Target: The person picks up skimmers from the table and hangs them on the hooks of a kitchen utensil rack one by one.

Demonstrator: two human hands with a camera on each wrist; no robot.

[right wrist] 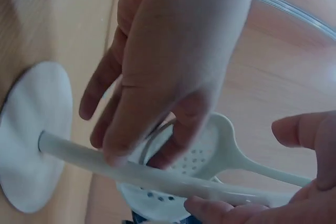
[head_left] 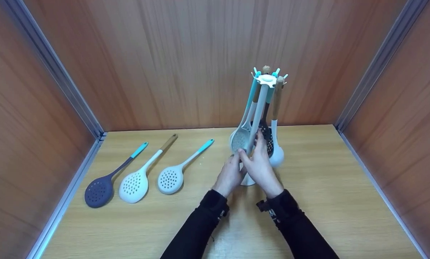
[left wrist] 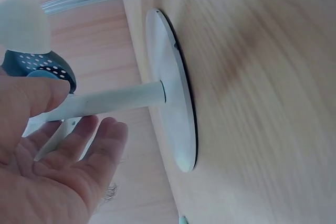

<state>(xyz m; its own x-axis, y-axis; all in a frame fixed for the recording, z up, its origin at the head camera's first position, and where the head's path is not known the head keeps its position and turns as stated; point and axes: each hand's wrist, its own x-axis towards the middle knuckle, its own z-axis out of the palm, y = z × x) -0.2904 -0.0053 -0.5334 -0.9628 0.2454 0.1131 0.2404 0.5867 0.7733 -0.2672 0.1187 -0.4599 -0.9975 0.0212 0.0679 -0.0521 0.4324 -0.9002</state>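
A white utensil stand point(head_left: 259, 117) stands upright in front of me on a round base point(left wrist: 170, 103), with several utensils hung from its top. My left hand point(head_left: 229, 174) grips the lower pole, thumb on one side and curled fingers on the other. Higher up, my right hand point(head_left: 261, 169) touches the pole with its fingers; its thumb point(right wrist: 291, 129) is spread apart from the pole in the right wrist view. Beside the hands hang a white ladle point(head_left: 276, 157) with a wooden handle, a pale perforated skimmer point(head_left: 240, 138) and a dark spotted utensil point(left wrist: 44, 65).
Left of the stand, three skimmers lie on the wooden table: a dark one point(head_left: 99, 192) and a pale one point(head_left: 170, 180), both with turquoise handles, and a white one point(head_left: 134, 187) with a wooden handle. Wooden panels point(head_left: 186, 64) enclose the back and sides.
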